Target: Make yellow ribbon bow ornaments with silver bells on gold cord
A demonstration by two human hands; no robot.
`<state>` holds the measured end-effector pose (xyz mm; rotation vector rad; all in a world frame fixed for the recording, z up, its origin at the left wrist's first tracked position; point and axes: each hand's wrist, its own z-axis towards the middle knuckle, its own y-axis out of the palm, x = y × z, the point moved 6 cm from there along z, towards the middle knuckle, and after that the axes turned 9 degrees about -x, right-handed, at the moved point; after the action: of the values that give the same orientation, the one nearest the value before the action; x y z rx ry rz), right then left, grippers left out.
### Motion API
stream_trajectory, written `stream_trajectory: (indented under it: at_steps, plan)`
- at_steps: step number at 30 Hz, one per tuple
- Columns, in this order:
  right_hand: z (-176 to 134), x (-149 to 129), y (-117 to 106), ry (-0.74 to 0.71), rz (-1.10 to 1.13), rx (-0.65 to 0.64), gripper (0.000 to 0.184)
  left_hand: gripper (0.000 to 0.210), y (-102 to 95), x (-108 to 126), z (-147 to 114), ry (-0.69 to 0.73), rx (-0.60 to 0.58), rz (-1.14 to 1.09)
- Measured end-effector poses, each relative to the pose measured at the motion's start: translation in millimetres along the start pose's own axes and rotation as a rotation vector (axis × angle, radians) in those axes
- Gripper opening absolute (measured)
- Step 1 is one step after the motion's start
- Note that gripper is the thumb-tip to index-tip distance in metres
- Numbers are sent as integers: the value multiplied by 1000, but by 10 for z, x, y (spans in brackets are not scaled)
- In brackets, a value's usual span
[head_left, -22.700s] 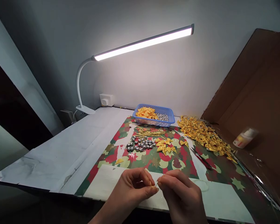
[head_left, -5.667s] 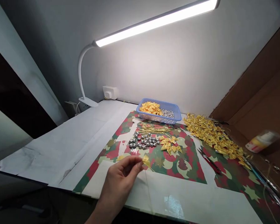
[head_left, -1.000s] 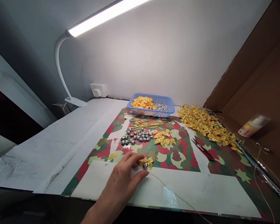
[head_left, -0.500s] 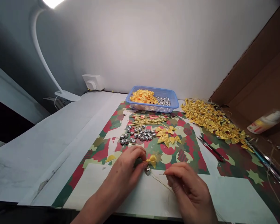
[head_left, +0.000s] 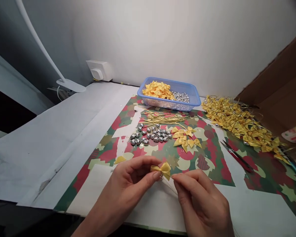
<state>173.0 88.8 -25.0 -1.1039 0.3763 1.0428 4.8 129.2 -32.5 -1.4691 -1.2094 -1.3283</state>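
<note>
A small yellow ribbon bow (head_left: 165,168) is pinched between the thumb and fingers of my left hand (head_left: 132,184). Just below it, mostly behind the thumb, a bit of a silver bell (head_left: 161,177) shows. My right hand (head_left: 203,199) is closed on a thin needle, its fingertips close to the bow's right side; most of the needle is hidden. Thread (head_left: 170,187) runs from under the bow towards the right fingers. Beyond my hands lie loose silver bells (head_left: 160,134) and several yellow bows (head_left: 185,142).
Behind the bells are gold cords (head_left: 165,118) and a blue basket (head_left: 169,104) of bows and bells. Scissors (head_left: 238,156) lie to the right, near a heap of corded yellow bows (head_left: 239,123). A lamp base (head_left: 71,86) stands at the left; a cardboard wall (head_left: 281,82) borders the right.
The right hand has brought the needle up to the bow. My left hand has lifted and turned the bow, so the bell is now mostly covered. The camera view has shifted.
</note>
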Motion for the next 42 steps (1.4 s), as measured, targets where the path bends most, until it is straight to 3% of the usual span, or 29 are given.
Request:
stream_trajectory:
  at_steps: [8,18,30,42]
  plan:
    - [-19,-98,32,-2,-61,44,23,11,-5,73,-100,93,155,183]
    - [-19,-164,8,-41,-129,23,22,27,-4,60,-169,178,157,196]
    - [-55,-180,-46,-65,-140,28,21,23,59,58,-182,146,116,193]
    - [-76,-186,-60,-48,-159,20,20,31,74,109,-218,244,92,278]
